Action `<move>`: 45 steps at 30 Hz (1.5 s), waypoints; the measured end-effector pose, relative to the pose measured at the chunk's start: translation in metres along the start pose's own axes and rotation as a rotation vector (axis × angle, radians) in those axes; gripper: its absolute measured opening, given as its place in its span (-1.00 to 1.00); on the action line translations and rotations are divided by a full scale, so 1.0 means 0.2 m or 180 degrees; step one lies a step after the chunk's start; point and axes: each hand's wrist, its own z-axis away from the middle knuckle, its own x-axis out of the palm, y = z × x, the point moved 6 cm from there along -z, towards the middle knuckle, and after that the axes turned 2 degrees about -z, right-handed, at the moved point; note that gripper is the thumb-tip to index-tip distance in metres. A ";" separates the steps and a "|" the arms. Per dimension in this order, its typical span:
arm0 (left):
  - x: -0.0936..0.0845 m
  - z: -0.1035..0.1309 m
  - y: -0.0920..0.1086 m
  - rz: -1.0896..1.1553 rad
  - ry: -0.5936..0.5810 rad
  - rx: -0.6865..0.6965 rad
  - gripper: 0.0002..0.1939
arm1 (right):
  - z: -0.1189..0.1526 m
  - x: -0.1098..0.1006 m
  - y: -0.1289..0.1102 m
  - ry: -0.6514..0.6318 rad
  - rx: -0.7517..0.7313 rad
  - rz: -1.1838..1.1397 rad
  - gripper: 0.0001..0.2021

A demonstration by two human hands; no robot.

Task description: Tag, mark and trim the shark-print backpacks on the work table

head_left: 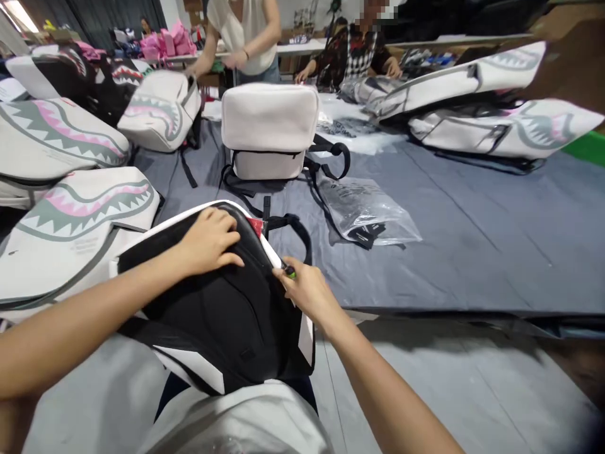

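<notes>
A backpack (217, 315) with a black interior or back panel and white edges leans at the table's front edge, close to my body. My left hand (210, 243) rests on its black surface near the top, thumb apart from the fingers and holding nothing. At the right-hand white edge, my right hand (307, 287) is closed on a small black-and-green tool (289, 271); most of it is hidden in the fingers, so its kind is unclear. A red tag (256, 226) shows at the backpack's upper edge, beside a black strap loop (300, 233).
White backpacks with shark-teeth prints (89, 205) crowd the left, and others lie stacked (491, 129) at the right. A plain white backpack (269, 116) stands ahead. A clear plastic bag (373, 214) lies on the grey-covered table (472, 252). Two people (246, 38) are across the table.
</notes>
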 end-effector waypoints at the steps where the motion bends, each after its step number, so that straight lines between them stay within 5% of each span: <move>1: 0.04 -0.01 0.07 0.0210 -0.0093 0.0032 -0.43 | 0.03 -0.05 -0.01 0.0187 -0.0128 -0.0226 -0.72; 4: 0.13 -0.05 0.21 0.0566 -0.0263 -0.0080 -0.57 | 0.10 -0.16 -0.04 0.0448 -0.0410 -0.0737 -0.55; 8: 0.17 -0.07 0.24 0.0811 -0.0225 -0.0329 -0.65 | 0.11 -0.15 -0.02 -0.0051 -0.0113 -0.1968 -0.26; 12: 0.17 -0.05 0.25 0.1036 -0.0101 -0.0526 -0.65 | 0.03 -0.08 0.01 0.0161 -0.0087 -0.2863 -0.42; 17: 0.20 -0.05 0.28 0.1421 0.0014 -0.0696 -0.65 | -0.03 0.01 0.08 0.0955 -0.0098 -0.2420 -0.69; 24: 0.23 -0.04 0.32 0.1166 -0.0003 -0.0818 -0.66 | -0.04 0.11 0.09 0.1265 -0.0132 -0.2162 -0.68; 29: 0.23 -0.01 0.31 0.1756 0.0239 -0.0725 -0.78 | 0.00 0.12 0.11 0.2088 -0.0352 -0.1457 -0.71; 45: 0.27 0.01 0.34 0.1464 0.0514 -0.0602 -0.88 | -0.03 0.15 0.04 0.1929 -0.1010 -0.0829 -0.81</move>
